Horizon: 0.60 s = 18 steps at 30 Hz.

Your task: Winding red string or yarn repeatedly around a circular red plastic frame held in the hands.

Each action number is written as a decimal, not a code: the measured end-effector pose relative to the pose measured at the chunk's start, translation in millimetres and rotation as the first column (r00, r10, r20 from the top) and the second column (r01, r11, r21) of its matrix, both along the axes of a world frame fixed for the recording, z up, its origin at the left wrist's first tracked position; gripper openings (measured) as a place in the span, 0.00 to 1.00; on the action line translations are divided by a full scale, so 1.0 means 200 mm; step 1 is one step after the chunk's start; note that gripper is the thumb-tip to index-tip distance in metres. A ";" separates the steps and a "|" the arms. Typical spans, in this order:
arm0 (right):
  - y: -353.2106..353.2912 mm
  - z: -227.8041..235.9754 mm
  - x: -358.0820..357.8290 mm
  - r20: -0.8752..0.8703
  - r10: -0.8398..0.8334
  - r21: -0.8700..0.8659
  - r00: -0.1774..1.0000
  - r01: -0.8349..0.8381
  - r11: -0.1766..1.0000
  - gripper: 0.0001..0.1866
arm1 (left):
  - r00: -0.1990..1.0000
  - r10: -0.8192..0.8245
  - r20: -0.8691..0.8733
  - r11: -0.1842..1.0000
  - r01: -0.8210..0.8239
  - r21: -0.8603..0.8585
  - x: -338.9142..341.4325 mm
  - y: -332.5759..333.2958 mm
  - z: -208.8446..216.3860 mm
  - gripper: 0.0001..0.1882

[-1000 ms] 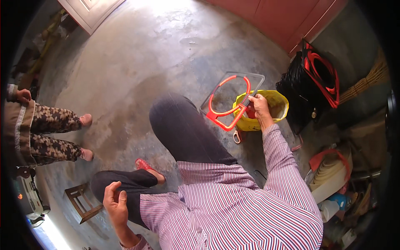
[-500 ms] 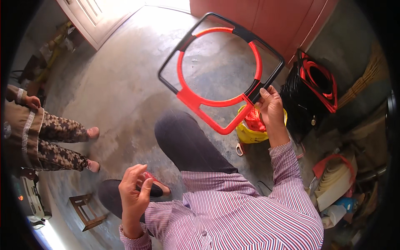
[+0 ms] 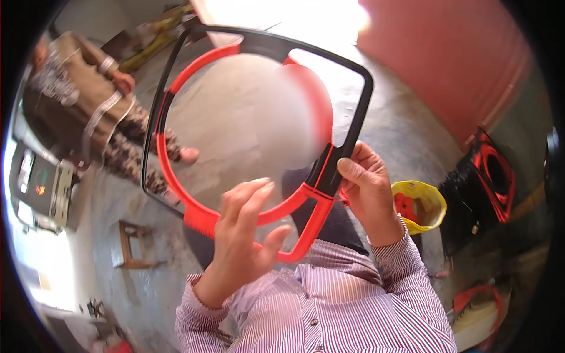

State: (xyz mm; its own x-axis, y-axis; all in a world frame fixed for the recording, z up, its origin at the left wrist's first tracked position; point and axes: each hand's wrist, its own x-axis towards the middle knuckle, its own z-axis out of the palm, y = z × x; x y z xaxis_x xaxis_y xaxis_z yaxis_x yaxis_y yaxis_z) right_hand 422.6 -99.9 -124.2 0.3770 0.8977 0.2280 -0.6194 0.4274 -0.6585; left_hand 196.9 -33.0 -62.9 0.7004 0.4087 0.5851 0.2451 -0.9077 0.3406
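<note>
Red shows behind the left hand [image 3: 240, 244], which is raised before the frame's [image 3: 315, 223] lower edge. Its fingers are parted and point up and slightly right, the thumb spread to the right; they grasp nothing that shows, and whether they touch the edge I cannot tell.

The frame is up in the air in front of the chest, its broad face toward the wearer. It is roughly square with a ring inside, so neither axis is clearly longer. It sits askew: the red lower edge slopes down to the right, its lowest corner pointing at the shirt [image 3: 347, 306], while the black edge points up and away. Part of the ring is blurred.

The right hand [image 3: 371, 191] pinches the black right side, thumb on the near face, fingers curled behind, wrist rising from the lower right.

Beyond, on the floor [image 3: 168, 259], stand a yellow bucket [image 3: 428, 191] at right and a stool [image 3: 122, 250] at left. Farther off are a person [image 3: 88, 100] at left and a red door [image 3: 447, 65].
</note>
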 end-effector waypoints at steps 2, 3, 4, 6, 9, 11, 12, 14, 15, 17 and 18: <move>0.05 -0.03 -0.15 0.032 0.072 -0.062 0.997 -0.069 0.996 0.06 | 0.999 -0.025 -0.031 0.939 0.013 -0.344 -0.08 0.01 -0.09 0.19; 0.08 -0.06 -0.22 0.058 0.108 -0.095 0.993 -0.102 0.990 0.06 | 0.999 -0.047 -0.022 0.828 0.027 -0.560 -0.13 0.01 -0.14 0.17; 0.10 -0.09 -0.29 0.086 0.140 -0.130 0.986 -0.129 0.983 0.06 | 0.998 -0.067 0.005 0.665 0.048 -0.745 -0.18 0.01 -0.21 0.16; 0.11 -0.13 -0.39 0.167 0.245 -0.215 0.955 -0.207 0.954 0.07 | 0.999 -0.005 0.051 0.407 0.049 -0.912 -0.28 0.02 -0.35 0.13; 0.15 -0.24 -0.46 0.302 0.383 -0.333 0.873 -0.280 0.900 0.09 | 0.987 0.112 0.112 0.181 0.090 -0.979 -0.39 -0.07 -0.55 0.10; 0.12 -0.25 -0.45 0.368 0.372 -0.393 0.852 -0.219 0.893 0.10 | 0.973 0.176 0.152 0.118 0.133 -0.984 -0.42 -0.12 -0.63 0.08; 0.09 -0.26 -0.43 0.402 0.364 -0.420 0.840 -0.184 0.889 0.10 | 0.968 0.209 0.141 0.087 0.125 -0.988 -0.44 -0.15 -0.65 0.07; 0.02 -0.31 -0.30 0.449 0.270 -0.407 0.852 -0.075 0.911 0.10 | 0.958 0.255 0.133 0.031 0.129 -0.991 -0.47 -0.18 -0.70 0.06; -0.01 -0.35 -0.22 0.458 0.218 -0.414 0.862 -0.010 0.910 0.10 | 0.949 0.293 0.114 0.031 0.110 -0.993 -0.49 -0.17 -0.69 0.05; -0.09 -0.43 -0.08 0.490 0.123 -0.430 0.863 0.117 0.895 0.09 | 0.918 0.368 0.149 -0.047 0.179 -0.983 -0.54 -0.16 -0.72 0.06; -0.12 -0.47 -0.02 0.512 0.083 -0.437 0.855 0.176 0.882 0.09 | 0.909 0.384 0.163 -0.074 0.207 -0.976 -0.56 -0.15 -0.74 0.06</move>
